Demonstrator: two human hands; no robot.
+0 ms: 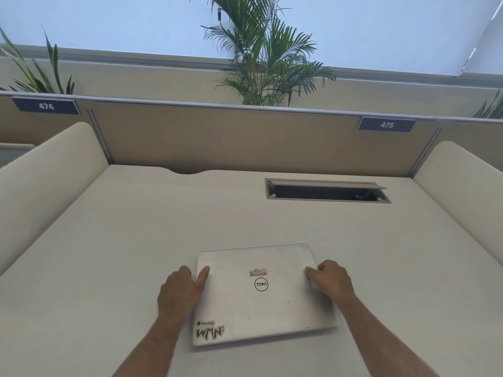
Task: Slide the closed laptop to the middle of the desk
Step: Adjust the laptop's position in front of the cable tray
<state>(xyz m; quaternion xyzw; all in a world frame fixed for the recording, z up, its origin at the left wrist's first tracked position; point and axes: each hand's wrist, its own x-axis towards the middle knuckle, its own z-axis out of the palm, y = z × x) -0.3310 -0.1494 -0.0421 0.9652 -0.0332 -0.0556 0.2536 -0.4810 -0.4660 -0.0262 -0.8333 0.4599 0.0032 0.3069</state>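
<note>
The desk point(136, 240) is seen as a wide pale surface, bounded by a tan partition point(245, 142) at the far edge and rounded side panels at left and right. The closed laptop point(272, 303) lies flat on the near part of the desk, slightly right of centre, lid up with stickers on it. It is held at both sides: the left hand point(181, 291) is laid against the left edge with the thumb resting on the lid, and the right hand point(330, 280) is curled over the right edge, fingers bent. The sliding step is judged to be in hand; an even push away toward the far side is called for, with both hands kept level so the laptop is not turned. The open cable hatch point(328, 191) at far right is to be stopped short of. Nothing else is seen in the path.
</note>
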